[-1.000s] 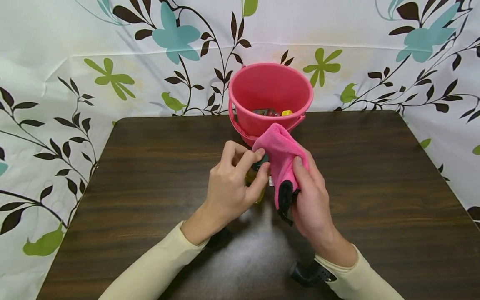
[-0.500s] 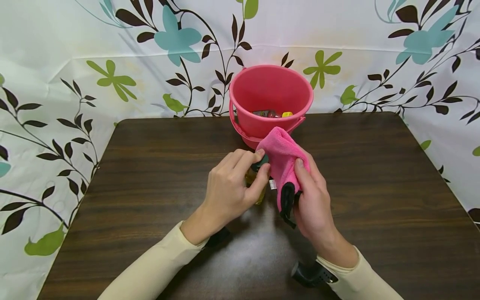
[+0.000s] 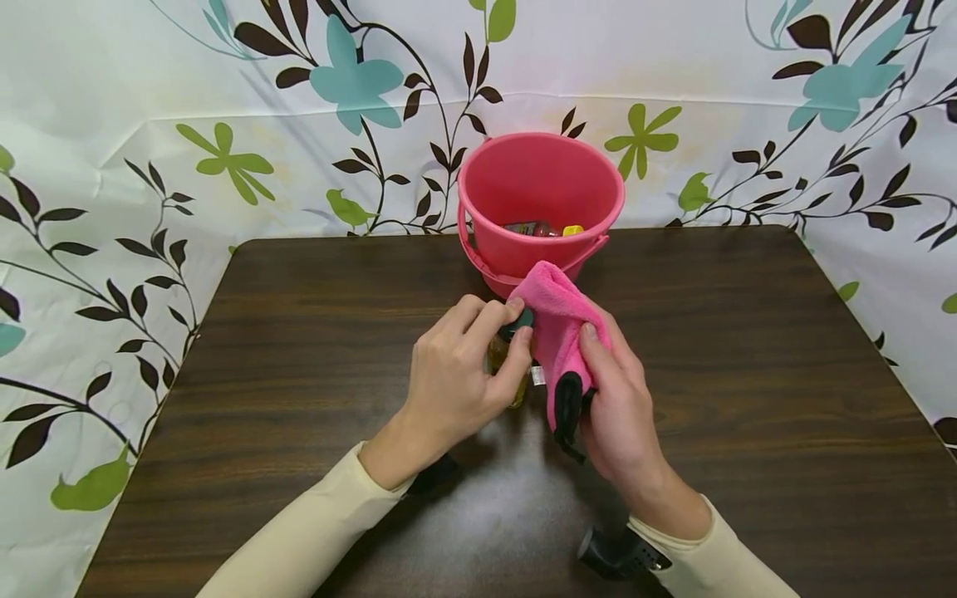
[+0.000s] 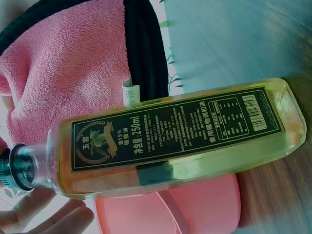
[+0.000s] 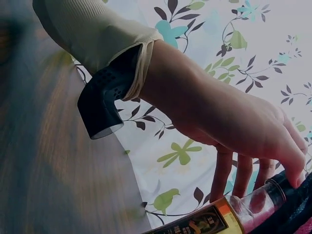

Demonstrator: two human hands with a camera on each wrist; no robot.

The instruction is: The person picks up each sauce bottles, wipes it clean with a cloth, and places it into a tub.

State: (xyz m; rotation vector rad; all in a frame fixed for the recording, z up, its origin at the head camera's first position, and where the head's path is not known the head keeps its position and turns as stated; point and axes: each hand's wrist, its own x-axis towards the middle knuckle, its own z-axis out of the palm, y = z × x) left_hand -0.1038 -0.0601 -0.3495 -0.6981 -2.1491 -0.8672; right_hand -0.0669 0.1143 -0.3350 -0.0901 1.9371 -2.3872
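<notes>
A leaf-printed sheet (image 3: 710, 91) hangs behind a dark wooden worktop (image 3: 314, 332). At the worktop's far edge stands a pink bucket (image 3: 508, 253), its handle lowered at the front; low inside lie a dark-and-red item (image 3: 537, 228) and a small yellow one (image 3: 572, 231), both partly hidden by the rim. In front of the bucket, the right hand (image 3: 620, 399) grasps a folded pink cloth (image 3: 557, 320) with black edging between thumb and fingers. Just beside the cloth is a clear bottle (image 4: 170, 141) of yellow liquid, marked 250ml, its neck clear above the liquid; whether its base touches the worktop I cannot tell. The left hand (image 3: 459, 365) pinches its dark cap (image 4: 13, 170), which is on.
</notes>
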